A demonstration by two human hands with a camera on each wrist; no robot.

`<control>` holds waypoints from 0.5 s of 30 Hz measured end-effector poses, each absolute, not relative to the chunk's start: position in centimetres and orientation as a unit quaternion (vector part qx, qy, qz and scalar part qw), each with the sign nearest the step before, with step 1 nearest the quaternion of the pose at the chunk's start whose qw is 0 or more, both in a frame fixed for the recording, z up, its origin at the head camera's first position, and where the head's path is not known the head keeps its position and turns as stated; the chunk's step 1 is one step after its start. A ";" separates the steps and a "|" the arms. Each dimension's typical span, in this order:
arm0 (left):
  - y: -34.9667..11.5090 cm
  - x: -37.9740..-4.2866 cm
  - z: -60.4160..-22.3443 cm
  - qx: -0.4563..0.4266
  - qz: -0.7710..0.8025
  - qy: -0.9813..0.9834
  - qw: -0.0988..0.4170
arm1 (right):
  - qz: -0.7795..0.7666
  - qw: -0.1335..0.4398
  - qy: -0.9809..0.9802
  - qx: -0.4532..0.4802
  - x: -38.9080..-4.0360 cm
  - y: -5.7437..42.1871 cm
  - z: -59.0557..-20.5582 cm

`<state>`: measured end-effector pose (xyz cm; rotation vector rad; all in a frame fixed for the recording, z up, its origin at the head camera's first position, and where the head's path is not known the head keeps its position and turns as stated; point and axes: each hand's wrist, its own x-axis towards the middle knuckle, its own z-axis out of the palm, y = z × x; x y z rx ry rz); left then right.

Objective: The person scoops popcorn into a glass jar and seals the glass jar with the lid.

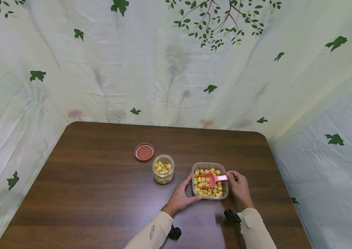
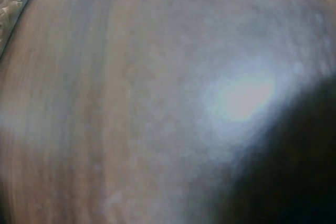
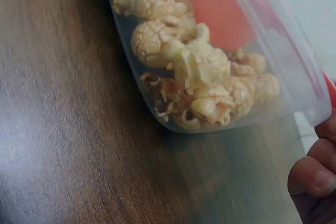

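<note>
Holding the clear plastic container (image 1: 226,191) at its near left corner, the left hand (image 1: 179,197) is spread around it: the long fingers lie along the left wall, and the thumb reaches to the near rim. The left forearm, in a pale sleeve (image 1: 154,230), comes slantwise from the near left of the container. To the right of the container is the right hand (image 1: 240,188), and its fingers are pinching the handle end of a pink scoop (image 1: 212,180). This wrist stands on the near right side, with the forearm leaning inward to the container. In the right wrist view, some fingers are seen curled beside the wall of the container. The scoop lies inside the container, on top of yellowish popcorn (image 1: 216,193), and carries some pieces in its bowl; the handle passes over the right rim. Left of the container, a round jar (image 1: 163,178) with popcorn stands on the brown counter (image 1: 101,193). Further left and a little behind lies a reddish lid (image 1: 144,152).
</note>
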<state>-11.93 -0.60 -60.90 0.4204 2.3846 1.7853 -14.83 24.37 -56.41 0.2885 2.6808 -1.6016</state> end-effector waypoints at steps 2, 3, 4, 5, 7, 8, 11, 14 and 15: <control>-0.6 -12.0 -61.0 0.139 0.591 0.792 0.066 | -0.523 0.007 0.847 0.095 -14.8 24.4 -56.4; -0.6 -12.0 -61.0 0.139 0.591 0.792 0.066 | -0.529 0.010 0.843 0.097 -14.8 24.4 -56.4; -0.6 -12.0 -61.0 0.138 0.592 0.791 0.067 | -0.535 0.013 0.839 0.100 -14.8 24.4 -56.4; -0.6 -12.0 -61.0 0.138 0.594 0.790 0.067 | -0.541 0.018 0.834 0.104 -14.8 24.4 -56.3; -0.6 -12.0 -61.0 0.136 0.595 0.789 0.068 | -0.555 0.026 0.824 0.109 -14.8 24.4 -56.3; -0.6 -12.0 -61.0 0.137 0.596 0.789 0.069 | -0.559 0.031 0.821 0.113 -14.7 24.4 -56.2; -0.6 -12.0 -60.9 0.136 0.595 0.789 0.071 | -0.579 0.044 0.805 0.121 -14.7 24.5 -56.1; -0.6 -12.0 -60.9 0.139 0.590 0.792 0.070 | -0.592 0.054 0.794 0.127 -14.7 24.6 -56.1; -0.6 -12.0 -60.9 0.140 0.589 0.793 0.069 | -0.598 0.055 0.789 0.130 -14.7 24.7 -56.1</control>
